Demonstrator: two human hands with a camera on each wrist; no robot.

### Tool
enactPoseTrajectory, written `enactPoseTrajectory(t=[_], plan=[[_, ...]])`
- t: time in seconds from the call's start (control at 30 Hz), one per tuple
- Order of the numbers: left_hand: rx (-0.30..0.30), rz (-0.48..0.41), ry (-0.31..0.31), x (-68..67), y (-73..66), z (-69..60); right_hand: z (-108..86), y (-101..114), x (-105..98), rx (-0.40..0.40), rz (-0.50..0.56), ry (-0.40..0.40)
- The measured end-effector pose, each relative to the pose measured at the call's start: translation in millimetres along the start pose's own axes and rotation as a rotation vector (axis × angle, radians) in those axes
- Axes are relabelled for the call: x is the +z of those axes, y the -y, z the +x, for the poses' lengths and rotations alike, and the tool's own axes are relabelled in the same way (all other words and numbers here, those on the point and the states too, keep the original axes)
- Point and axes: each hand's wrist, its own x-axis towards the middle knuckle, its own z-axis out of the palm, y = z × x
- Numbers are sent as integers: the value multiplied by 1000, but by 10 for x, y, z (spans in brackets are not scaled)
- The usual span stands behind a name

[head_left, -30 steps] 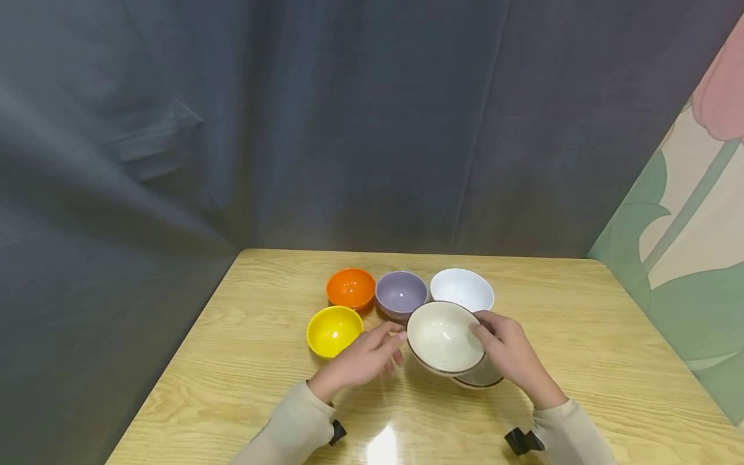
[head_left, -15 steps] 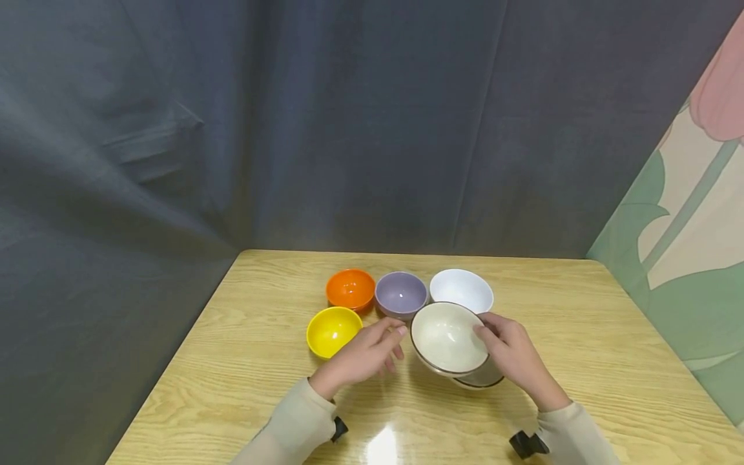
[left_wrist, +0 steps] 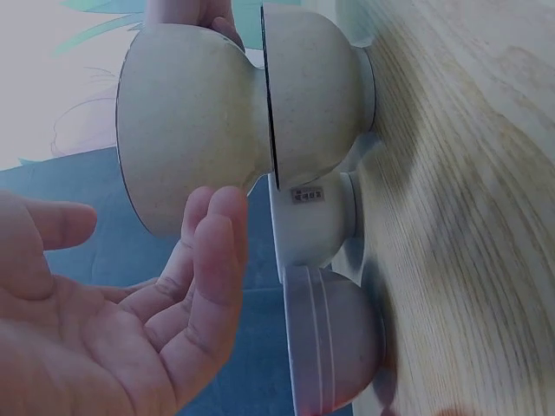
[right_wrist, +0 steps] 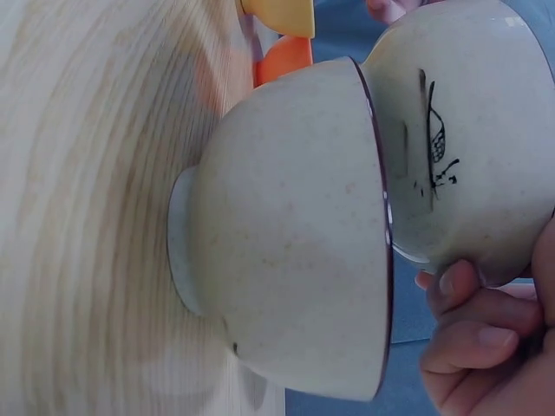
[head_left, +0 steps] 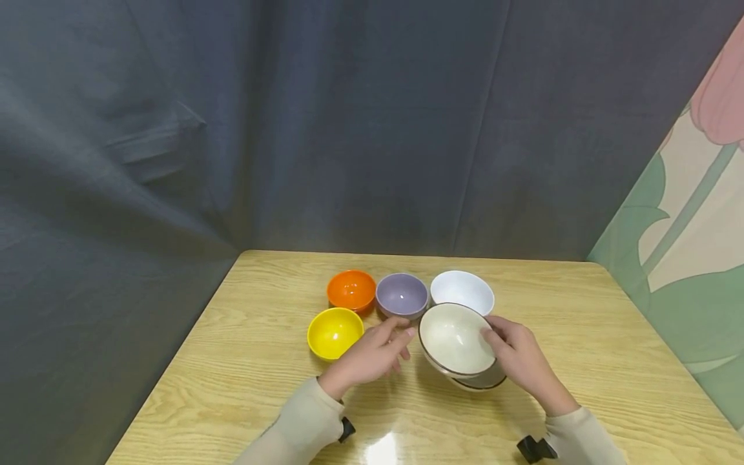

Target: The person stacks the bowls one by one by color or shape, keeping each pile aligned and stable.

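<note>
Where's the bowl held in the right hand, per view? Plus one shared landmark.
Head: held bowl, right of centre, lower half.
Left wrist: upper left.
Right wrist: upper right.
Shared landmark: second dark-rimmed bowl, partly hidden in the head view.

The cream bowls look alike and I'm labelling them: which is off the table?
The upper cream bowl, held up by the right hand; the lower cream bowl stands on the table.

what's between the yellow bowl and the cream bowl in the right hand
In the head view, the left hand is between the yellow bowl and the cream bowl gripped by the right hand.
</note>
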Motion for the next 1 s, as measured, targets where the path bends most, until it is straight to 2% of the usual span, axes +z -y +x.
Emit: enactPoseTrajectory(t=[0.17, 0.43, 0.73, 1.0], plan=[[-9, -9, -10, 40, -32, 23, -16, -26, -20, -7, -12, 1], [5, -46, 36, 162, -76, 162, -14, -45, -37, -12, -14, -2], [4, -17, 27, 298, -62, 257, -42, -112, -43, 24, -58, 1], [55, 44, 15, 339, -46, 312, -38, -145, -17, 48, -56, -2]])
